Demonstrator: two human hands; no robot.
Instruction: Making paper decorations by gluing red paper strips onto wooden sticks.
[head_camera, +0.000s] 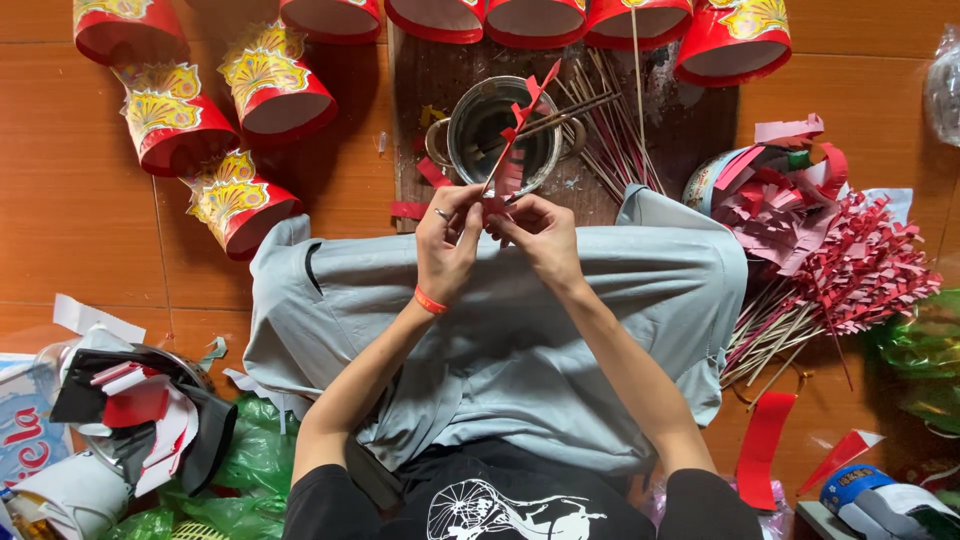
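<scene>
Both my hands meet just above my lap, and between them I hold a thin stick with red paper fringe (517, 125) wound up its length; my left hand (447, 245) pinches the lower end with thumb and fingertips closed on it, and my right hand (540, 235) closes on the same end from the other side, fingers curled around the paper there. The stick tilts up and away from me, its tip over the metal pot (503, 135) that stands on a dark wooden board (690, 120) just past my knees. More bare sticks (610, 130) lie in the pot and across the board beside it. An orange band (431, 301) sits on my left wrist. A grey cloth (640, 300) covers my lap under my forearms. To my right, on the floor (70, 220), lies a heap of finished fringed sticks (850, 280) next to a tin stuffed with pink and red paper strips (770, 185). Red and gold paper cylinders (240, 200) lie in a row along the top and to my left. A bowl of paper scraps (140, 410) sits near my left elbow.
</scene>
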